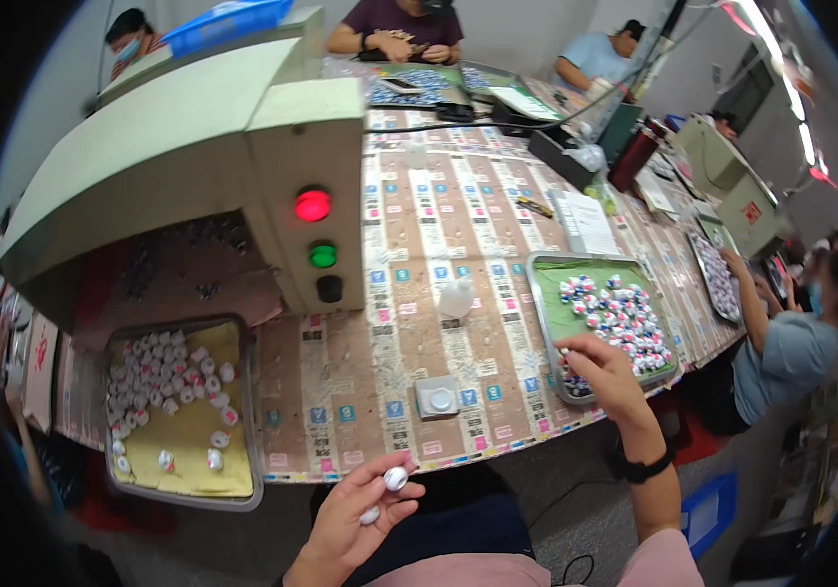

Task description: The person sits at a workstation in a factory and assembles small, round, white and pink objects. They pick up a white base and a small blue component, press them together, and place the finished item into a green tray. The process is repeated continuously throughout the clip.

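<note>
Near the table's front edge, my left hand [360, 514] holds a small white ball-like piece [396, 478] with a dark ring on it between thumb and fingers. A second small white piece [370, 515] rests against the curled fingers of the same hand. My right hand [614, 380] reaches over the near left part of a metal tray [542, 323] with a green lining. Its thumb and forefinger are pinched together, and what sits between them is too small to make out. Many white pieces with red and blue print [624, 318] lie in that tray.
At left, a yellow-lined tray [250, 440] of white pieces sits below a beige machine [303, 127] with red and green lights. A small square pad [436, 397] and a white bottle [456, 298] stand mid-table. Co-workers sit at the far side and right.
</note>
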The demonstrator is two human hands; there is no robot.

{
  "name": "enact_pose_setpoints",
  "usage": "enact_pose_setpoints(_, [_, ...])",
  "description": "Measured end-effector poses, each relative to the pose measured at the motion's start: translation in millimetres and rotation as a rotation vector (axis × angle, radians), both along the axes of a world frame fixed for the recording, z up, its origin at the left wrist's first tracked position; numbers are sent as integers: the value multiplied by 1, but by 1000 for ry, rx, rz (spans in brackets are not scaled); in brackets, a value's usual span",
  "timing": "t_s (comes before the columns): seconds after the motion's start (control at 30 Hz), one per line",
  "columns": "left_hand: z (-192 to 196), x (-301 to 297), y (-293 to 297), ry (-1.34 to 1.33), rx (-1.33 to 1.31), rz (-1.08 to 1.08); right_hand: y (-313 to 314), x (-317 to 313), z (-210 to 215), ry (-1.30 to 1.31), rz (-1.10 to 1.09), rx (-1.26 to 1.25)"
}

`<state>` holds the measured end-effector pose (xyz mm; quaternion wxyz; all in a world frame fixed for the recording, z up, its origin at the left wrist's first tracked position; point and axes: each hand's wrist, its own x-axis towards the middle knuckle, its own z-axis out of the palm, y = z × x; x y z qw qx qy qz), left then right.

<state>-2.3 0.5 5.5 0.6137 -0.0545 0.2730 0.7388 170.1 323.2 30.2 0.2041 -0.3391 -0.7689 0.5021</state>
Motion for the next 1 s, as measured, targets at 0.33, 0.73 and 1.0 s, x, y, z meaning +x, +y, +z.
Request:
enact_pose_setpoints(0.33, [-5,-9,3,-44,65,70,-89,-48,9,4,233,-184])
enact_pose_setpoints(0.73, [-11,-8,-3,-86,100,58,-101,-92,2,-114,362,581])
enact_pose_setpoints(1.0, [-11,-5,-2,-46,89,73,-104,-96,-3,-118,389,667])
